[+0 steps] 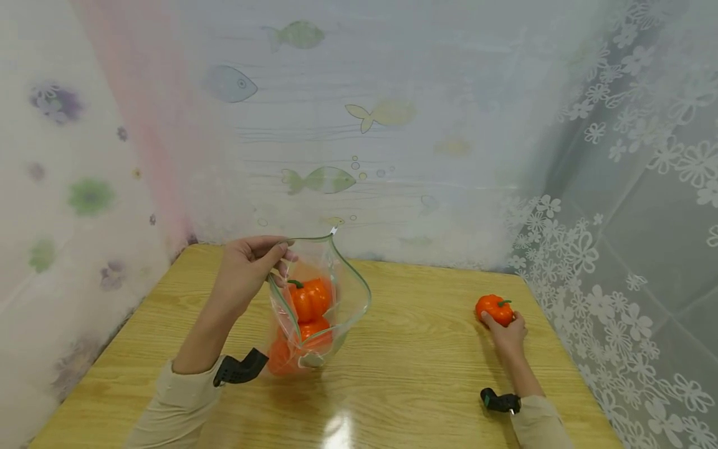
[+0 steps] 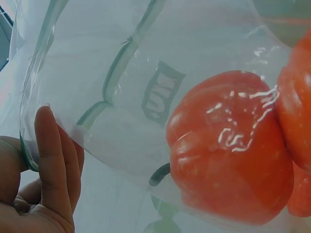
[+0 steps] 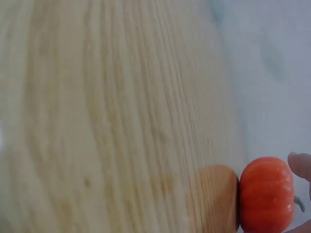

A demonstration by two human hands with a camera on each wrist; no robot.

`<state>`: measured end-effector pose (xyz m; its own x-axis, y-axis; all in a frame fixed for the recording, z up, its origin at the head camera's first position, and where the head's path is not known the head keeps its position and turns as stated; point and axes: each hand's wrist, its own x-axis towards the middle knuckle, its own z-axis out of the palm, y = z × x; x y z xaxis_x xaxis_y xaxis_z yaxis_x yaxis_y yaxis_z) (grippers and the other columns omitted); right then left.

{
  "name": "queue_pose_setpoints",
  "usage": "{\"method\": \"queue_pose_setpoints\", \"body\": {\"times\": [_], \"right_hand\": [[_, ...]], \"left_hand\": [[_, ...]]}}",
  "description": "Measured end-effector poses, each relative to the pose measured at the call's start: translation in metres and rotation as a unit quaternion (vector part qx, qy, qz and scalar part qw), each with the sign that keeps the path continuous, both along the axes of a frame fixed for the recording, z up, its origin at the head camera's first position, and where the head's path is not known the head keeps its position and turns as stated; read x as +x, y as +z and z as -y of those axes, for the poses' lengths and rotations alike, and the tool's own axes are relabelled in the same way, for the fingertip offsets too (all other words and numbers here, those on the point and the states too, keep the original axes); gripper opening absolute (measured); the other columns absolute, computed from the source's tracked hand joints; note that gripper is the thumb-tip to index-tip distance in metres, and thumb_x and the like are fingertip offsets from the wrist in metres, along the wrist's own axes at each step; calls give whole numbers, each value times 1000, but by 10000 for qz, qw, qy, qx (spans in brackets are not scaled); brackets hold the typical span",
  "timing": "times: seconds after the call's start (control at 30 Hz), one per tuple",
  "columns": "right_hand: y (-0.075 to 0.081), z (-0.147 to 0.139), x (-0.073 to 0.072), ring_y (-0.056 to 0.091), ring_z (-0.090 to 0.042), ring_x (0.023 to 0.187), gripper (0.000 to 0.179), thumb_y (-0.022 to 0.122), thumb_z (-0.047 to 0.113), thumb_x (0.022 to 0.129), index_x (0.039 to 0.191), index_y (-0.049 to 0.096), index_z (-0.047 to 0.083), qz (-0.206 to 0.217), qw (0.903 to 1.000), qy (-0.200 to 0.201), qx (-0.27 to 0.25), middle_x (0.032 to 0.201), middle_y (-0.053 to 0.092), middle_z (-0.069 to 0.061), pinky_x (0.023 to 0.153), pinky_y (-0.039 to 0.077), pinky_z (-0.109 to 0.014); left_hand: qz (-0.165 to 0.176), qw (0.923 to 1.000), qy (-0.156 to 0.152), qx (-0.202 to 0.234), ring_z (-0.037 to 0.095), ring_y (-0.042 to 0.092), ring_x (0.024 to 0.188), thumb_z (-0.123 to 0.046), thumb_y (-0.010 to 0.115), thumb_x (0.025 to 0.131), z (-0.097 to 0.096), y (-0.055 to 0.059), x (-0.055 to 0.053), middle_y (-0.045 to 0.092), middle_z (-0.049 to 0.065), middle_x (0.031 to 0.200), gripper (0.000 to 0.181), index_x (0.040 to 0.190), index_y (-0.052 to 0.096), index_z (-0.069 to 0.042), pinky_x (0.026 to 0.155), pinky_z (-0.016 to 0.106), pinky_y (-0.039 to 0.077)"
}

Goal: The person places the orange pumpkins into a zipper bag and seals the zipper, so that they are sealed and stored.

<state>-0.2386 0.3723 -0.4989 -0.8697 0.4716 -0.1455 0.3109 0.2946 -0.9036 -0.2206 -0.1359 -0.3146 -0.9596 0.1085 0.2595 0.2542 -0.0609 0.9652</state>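
My left hand point(image 1: 252, 265) pinches the green-edged rim of a clear zip bag point(image 1: 350, 305) between thumb and fingers, holding its mouth wide. Inside lie several glossy orange bell peppers point(image 1: 310, 299); one pepper point(image 2: 231, 150) with a dark green stem shows through the plastic in the left wrist view. On the right, my right hand point(image 1: 509, 340) is spread around the near side of another orange bell pepper point(image 1: 492, 308) standing on the table. In the right wrist view, a fingertip point(image 3: 299, 164) is right at the shoulder of this pepper point(image 3: 266, 196), beside its stem.
The wooden table point(image 1: 415, 349) ends at a back wall point(image 1: 437, 206) covered with fish-print sheeting. A flower-patterned translucent sheet point(image 1: 617, 324) borders the right edge. Each wrist carries a black camera mount point(image 1: 241, 368).
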Motion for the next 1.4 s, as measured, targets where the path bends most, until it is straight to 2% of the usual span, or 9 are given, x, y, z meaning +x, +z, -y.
{"method": "queue_pose_setpoints", "body": {"times": [0.2,0.37,0.53,0.8,1.07,1.17,1.27,1.3,1.4], "right_hand": [[1,-5,-6,12,-52,150,94,61,28,101,158,-5,-9,-106,9997,-165,-143,162,1,-37,123,21,-59],[0,-12,-8,15,-51,150,94,61,28,101,158,-4,-9,-74,9999,-70,-64,163,4,-37,123,22,-59],[-1,-15,-8,17,-51,150,93,62,28,101,159,-1,-9,-94,9999,14,-69,162,7,-37,122,24,-59],[2,-15,-5,20,-51,149,89,66,20,98,159,7,-10,-310,9995,-76,-33,162,11,-36,121,27,-59],[7,-12,-1,26,-49,148,88,69,22,98,160,13,-5,-534,9984,-194,-79,162,17,-33,118,33,-57],[8,-8,2,33,-47,144,86,71,22,97,159,19,-4,-682,9974,-242,-68,160,22,-32,105,48,-30],[7,-4,2,40,-44,136,83,74,20,95,158,25,-5,-855,9959,-291,-102,157,28,-32,79,43,-6],[7,-3,1,42,-43,133,83,75,21,94,157,27,-5,-911,9953,-307,-120,156,30,-31,71,39,-2],[6,1,1,45,-41,127,81,75,19,94,156,30,-5,-1031,9938,-325,-253,154,33,-31,66,42,0]], "left_hand": [[4,9999,-84,-117,9,67,62,-7,58,104,2,-5,-3,74,-3,83,33,125,60,18,56,27,61],[-32,9997,-142,-175,9,67,63,-6,58,104,4,-8,-2,74,-3,84,33,125,60,19,57,28,61],[-66,9998,-162,-33,10,67,63,-7,58,104,6,-10,-1,74,-1,84,31,123,61,18,56,27,61],[-193,9993,105,289,11,64,60,-8,59,104,6,-15,0,74,-1,83,22,117,69,7,54,27,60],[-172,9992,143,319,10,64,60,-8,58,104,6,-19,-3,74,-3,82,34,124,59,20,54,25,59],[-167,9992,118,339,10,64,60,-8,59,104,6,-20,-4,75,-3,83,32,123,62,17,55,25,59],[-177,9988,79,439,10,65,60,-8,60,103,6,-21,-4,75,-1,83,23,118,69,8,54,24,59],[-185,9987,71,462,10,65,60,-8,60,103,6,-22,-3,75,-1,83,20,116,70,4,54,24,59],[-205,9984,44,527,10,65,60,-7,60,103,6,-22,-3,75,0,83,16,111,73,-3,54,24,59]]}}
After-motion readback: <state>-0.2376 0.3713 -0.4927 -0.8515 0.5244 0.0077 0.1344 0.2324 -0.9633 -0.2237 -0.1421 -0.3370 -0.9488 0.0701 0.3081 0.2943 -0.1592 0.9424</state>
